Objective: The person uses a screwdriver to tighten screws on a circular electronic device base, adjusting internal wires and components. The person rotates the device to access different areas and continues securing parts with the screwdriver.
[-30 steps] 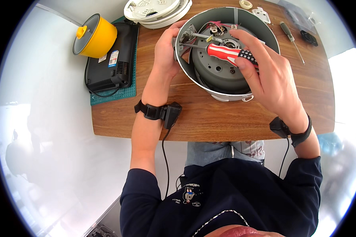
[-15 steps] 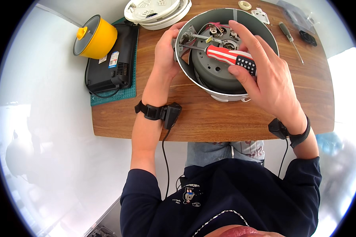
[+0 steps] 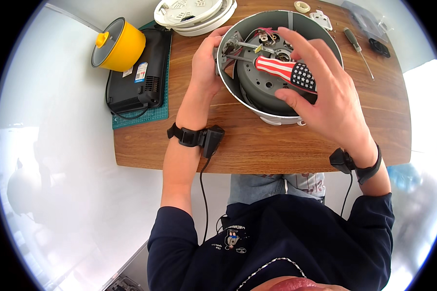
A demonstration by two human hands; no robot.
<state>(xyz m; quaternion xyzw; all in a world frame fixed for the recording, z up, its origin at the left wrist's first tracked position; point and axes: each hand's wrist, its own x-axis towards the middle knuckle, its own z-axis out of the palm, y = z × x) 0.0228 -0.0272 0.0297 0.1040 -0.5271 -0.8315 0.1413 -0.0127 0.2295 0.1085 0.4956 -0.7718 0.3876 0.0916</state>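
Reaching into the right hand's [image 3: 327,87] open curl, the screwdriver handle [image 3: 275,67] wears red and white stripes, then white stars on black nearest the palm. Beside the left hand [image 3: 206,63], the round housing [image 3: 318,35] is grey, with pinkish-red wires [image 3: 269,31] just left of the right hand. Farther left of the left hand are a yellow pot [image 3: 127,49], a black appliance [image 3: 131,94] and a green gridded mat [image 3: 153,115].
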